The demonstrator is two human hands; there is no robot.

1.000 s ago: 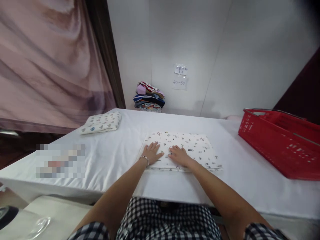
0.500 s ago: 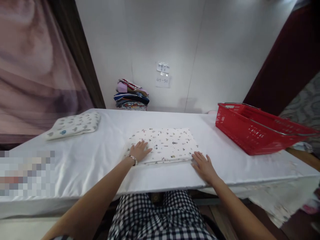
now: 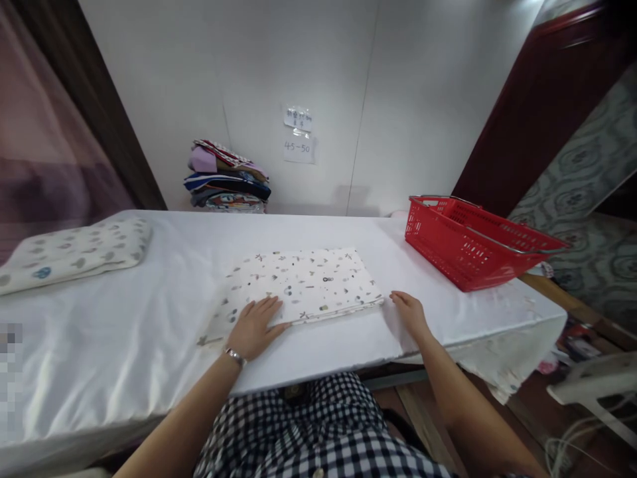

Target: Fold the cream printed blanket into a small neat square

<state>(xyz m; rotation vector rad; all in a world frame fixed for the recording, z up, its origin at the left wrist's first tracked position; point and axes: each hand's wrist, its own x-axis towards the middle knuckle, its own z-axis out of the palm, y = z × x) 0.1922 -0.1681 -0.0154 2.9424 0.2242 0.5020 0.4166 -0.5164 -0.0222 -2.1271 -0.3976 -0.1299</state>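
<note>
Lying flat near the middle of the counter (image 3: 323, 352), a folded white cloth (image 3: 308, 279) shows a scatter of small prints, mostly grey and black with touches of olive and blue; layers show along its near edge, and its left end slants toward the near side. The left hand (image 3: 256, 327) rests palm down on the near left part, fingers spread, its grip loose. The right hand (image 3: 411, 313) is at the near right corner, fingers bent; whether that grip pinches anything is unclear. Count one bracelet (image 3: 235, 357), one other cloth (image 3: 84, 249) at far left, one red basket (image 3: 448, 252), one pile of fabric (image 3: 229, 179) and two paper notes (image 3: 298, 149) on the wall (image 3: 398, 99). The other cloth is cut off at left, the pile's foot is hidden, the upper note is hard to read, and a pixelated patch (image 3: 10, 378) masks something.
</note>
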